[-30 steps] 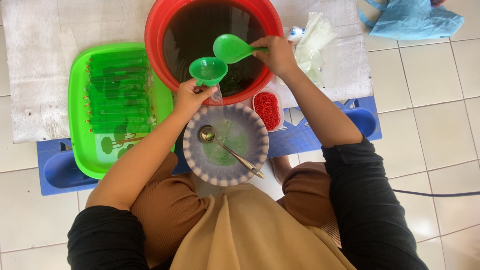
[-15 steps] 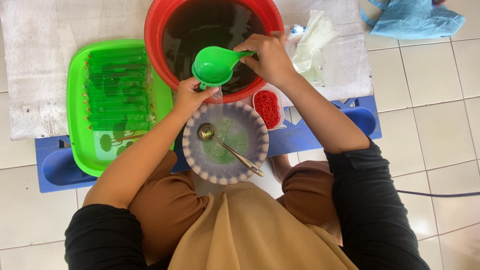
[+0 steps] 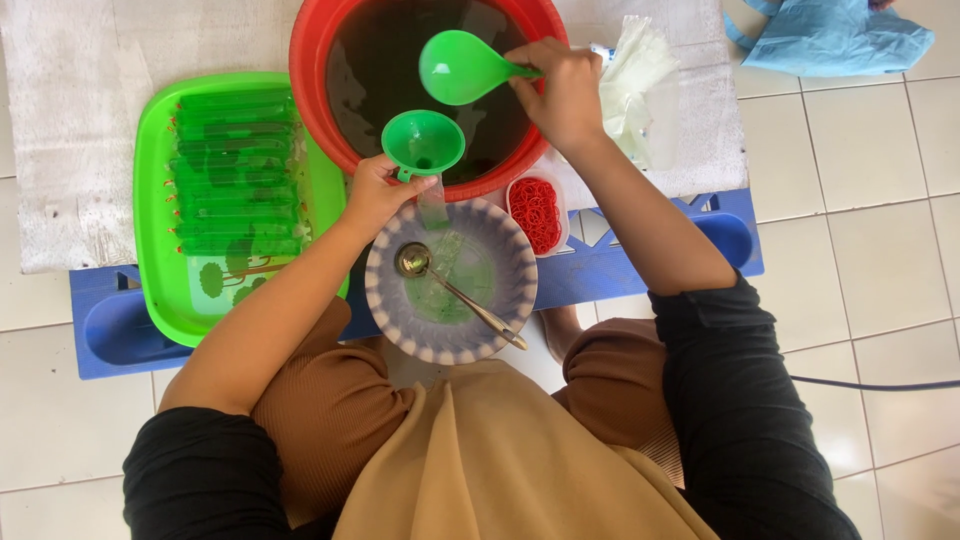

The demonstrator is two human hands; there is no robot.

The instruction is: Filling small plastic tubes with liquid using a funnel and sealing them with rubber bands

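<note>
Step, judged: filling. Left hand point(image 3: 375, 195) fingers closed on green funnel point(image 3: 423, 142) at red basin point(image 3: 310, 75) near rim. Right hand point(image 3: 565, 90) fingers closed on green ladle point(image 3: 460, 68) above basin's dark liquid. Next move needs ladle tipped squarely over funnel.

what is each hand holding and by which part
Right hand grips the green ladle by its handle end; left hand holds the green funnel under its cone, at the spout.

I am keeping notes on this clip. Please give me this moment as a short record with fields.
left hand: holds a green funnel above a clear bag
right hand: holds a green ladle over the red basin
basin content: dark liquid
patterned bowl: metal spoon inside
green tray: filled green bags in rows
small tub: red rubber bands
</note>
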